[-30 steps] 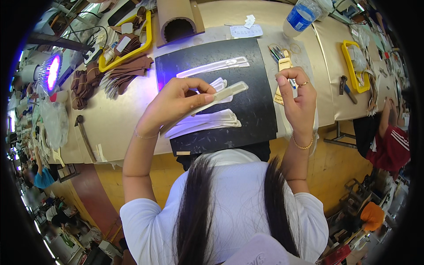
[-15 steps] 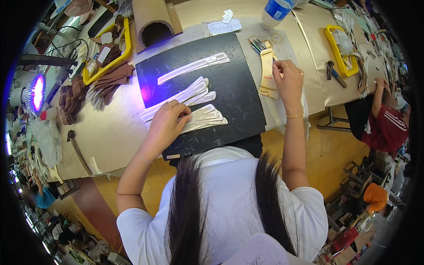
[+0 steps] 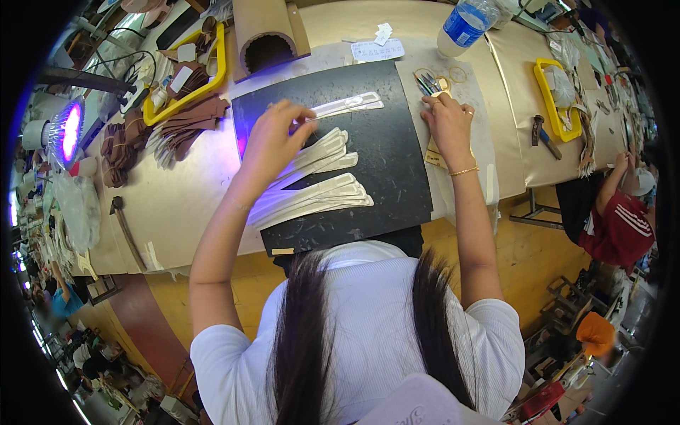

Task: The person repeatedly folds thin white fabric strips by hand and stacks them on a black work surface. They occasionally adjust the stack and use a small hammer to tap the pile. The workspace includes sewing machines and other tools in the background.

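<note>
So the left hand is up at the left end of the far white strips, fingers bent and thumb out toward them. Can't tell if it's actually pinching one, since the fingers hide that bit. The right hand is palm-down with fingers curled over a yellowish printed piece, right by some pens. Can't tell if it's gripping anything either.

The strips all lie on a black mat: the far ones, a fanned middle stack and another fanned near stack closest to the person.

As for writing: the bottle at the far edge has a blue label with pale lettering. Left of it there's a white card with rows of small marks, too tiny to make out, and white paper scraps by its top edge. The left yellow basket has blank-looking pale tags in it, with brown strips just beside it. Bottom of the view, a pale cap shows some script, partly cut off. Over on the right, another person's dark red top has white stripes.
</note>
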Demonstrator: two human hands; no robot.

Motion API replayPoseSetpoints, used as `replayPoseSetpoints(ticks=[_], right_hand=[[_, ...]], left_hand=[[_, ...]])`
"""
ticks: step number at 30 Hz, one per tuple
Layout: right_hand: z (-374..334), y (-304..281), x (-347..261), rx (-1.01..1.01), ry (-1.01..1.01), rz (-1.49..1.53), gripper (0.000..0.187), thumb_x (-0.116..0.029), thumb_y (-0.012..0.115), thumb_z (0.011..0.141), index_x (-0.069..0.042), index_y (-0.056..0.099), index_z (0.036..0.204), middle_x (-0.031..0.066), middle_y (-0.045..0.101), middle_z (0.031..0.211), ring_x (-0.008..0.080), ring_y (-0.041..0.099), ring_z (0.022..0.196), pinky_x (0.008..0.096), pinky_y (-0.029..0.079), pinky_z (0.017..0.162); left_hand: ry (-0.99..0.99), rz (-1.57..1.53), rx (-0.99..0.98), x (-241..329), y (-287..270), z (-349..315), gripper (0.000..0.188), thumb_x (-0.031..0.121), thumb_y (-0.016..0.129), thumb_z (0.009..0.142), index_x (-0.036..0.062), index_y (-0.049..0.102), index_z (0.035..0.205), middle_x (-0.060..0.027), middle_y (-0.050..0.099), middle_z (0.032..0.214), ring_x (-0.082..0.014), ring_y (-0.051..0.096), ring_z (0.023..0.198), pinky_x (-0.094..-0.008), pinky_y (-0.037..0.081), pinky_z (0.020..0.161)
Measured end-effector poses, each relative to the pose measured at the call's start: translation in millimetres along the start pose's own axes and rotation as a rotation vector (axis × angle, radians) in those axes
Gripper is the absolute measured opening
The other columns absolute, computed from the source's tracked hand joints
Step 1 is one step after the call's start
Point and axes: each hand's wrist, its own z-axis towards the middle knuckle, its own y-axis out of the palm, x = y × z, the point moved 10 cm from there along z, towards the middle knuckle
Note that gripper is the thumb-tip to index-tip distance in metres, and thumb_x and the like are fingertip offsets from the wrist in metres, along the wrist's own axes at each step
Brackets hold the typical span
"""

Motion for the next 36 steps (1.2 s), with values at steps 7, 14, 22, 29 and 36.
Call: replayPoseSetpoints(ticks=[7,14,22,29,36], right_hand=[[6.7,8.3,-7.3,-0.047,-0.028,-0.073,0.011,-0.023,0.069,0.086,-0.012,0.070,0.088,0.0026,0.063,0.093,0.0202,0.061,0.092,0.0478,0.036,0.089],[-10.9,-19.9,19.4,0.048,0.095,0.258,0.010,-0.018,0.068,0.086,-0.008,0.068,0.084,0.0037,0.062,0.081,0.0185,0.062,0.081,0.0425,0.039,0.084],[-42.4,-56.1,50.3,0.141,0.246,0.527,0.013,-0.012,0.070,0.085,-0.001,0.070,0.092,0.0124,0.069,0.087,0.0234,0.066,0.074,0.0311,0.050,0.062],[22.0,8.0,-11.9,-0.188,0.032,0.123,0.013,-0.012,0.067,0.087,-0.009,0.073,0.097,0.0113,0.073,0.084,0.0251,0.069,0.080,0.0419,0.045,0.083],[21.8,25.4,5.7,-0.290,0.075,0.160,0.014,-0.017,0.065,0.088,-0.005,0.070,0.090,0.0129,0.072,0.083,0.0293,0.069,0.078,0.0453,0.046,0.081]], left_hand=[[0.015,0.058,-0.002,-3.9,32.0,47.1,0.030,0.023,0.075,0.082,0.0036,0.070,0.104,-0.0146,0.063,0.104,-0.0329,0.060,0.101,-0.0421,0.047,0.087],[-0.042,0.064,-0.130,-9.7,49.4,60.7,0.026,0.020,0.079,0.076,0.0025,0.067,0.090,-0.0139,0.063,0.094,-0.0335,0.059,0.098,-0.0415,0.047,0.086],[-0.034,0.024,-0.147,-9.7,48.5,62.3,0.022,0.016,0.079,0.077,0.0021,0.064,0.085,-0.0100,0.062,0.079,-0.0225,0.059,0.076,-0.0352,0.047,0.071],[-0.058,-0.048,-0.128,-20.8,49.8,61.8,0.021,0.014,0.079,0.078,0.0013,0.063,0.085,-0.0096,0.062,0.078,-0.0191,0.059,0.073,-0.0321,0.047,0.069],[0.000,-0.036,-0.108,-13.5,41.0,57.4,0.020,0.014,0.075,0.079,0.0013,0.064,0.089,-0.0131,0.067,0.084,-0.0309,0.063,0.084,-0.0394,0.049,0.076]])
